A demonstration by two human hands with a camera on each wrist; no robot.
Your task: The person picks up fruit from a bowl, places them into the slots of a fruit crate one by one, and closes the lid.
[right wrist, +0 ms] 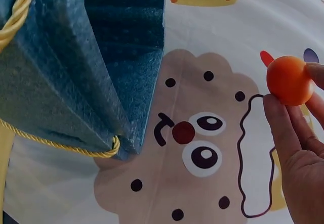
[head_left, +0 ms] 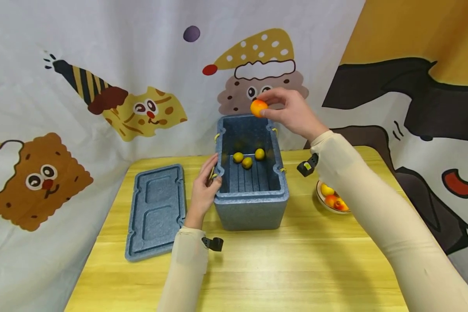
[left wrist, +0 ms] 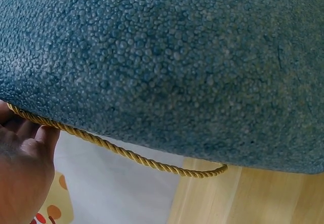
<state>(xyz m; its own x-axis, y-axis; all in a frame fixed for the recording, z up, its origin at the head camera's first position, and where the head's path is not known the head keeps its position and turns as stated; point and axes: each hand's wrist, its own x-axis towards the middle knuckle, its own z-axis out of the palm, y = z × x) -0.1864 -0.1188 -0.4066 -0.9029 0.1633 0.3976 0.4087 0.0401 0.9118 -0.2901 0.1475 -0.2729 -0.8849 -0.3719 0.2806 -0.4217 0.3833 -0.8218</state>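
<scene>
A grey-blue foam box (head_left: 251, 212) stands with its top off, and three small yellow fruits (head_left: 247, 163) lie on its floor. My right hand (head_left: 290, 110) pinches a round orange-red fruit (head_left: 259, 108) between thumb and fingers, above the box's far edge. The right wrist view shows this fruit (right wrist: 289, 80) at the fingertips, beside the box. Against the box's left side rests my left hand (head_left: 206, 188), its fingers along the wall and thumb at the rim. Up close, this hand (left wrist: 25, 168) is at the yellow rope handle (left wrist: 126, 153).
The box's lid (head_left: 156, 212) lies flat on the wooden table (head_left: 257, 268), left of my left hand. A bowl (head_left: 327, 208) with several yellow and orange-red fruits sits to the right, partly behind my right sleeve. A cartoon-printed cloth (head_left: 140, 34) hangs behind the table.
</scene>
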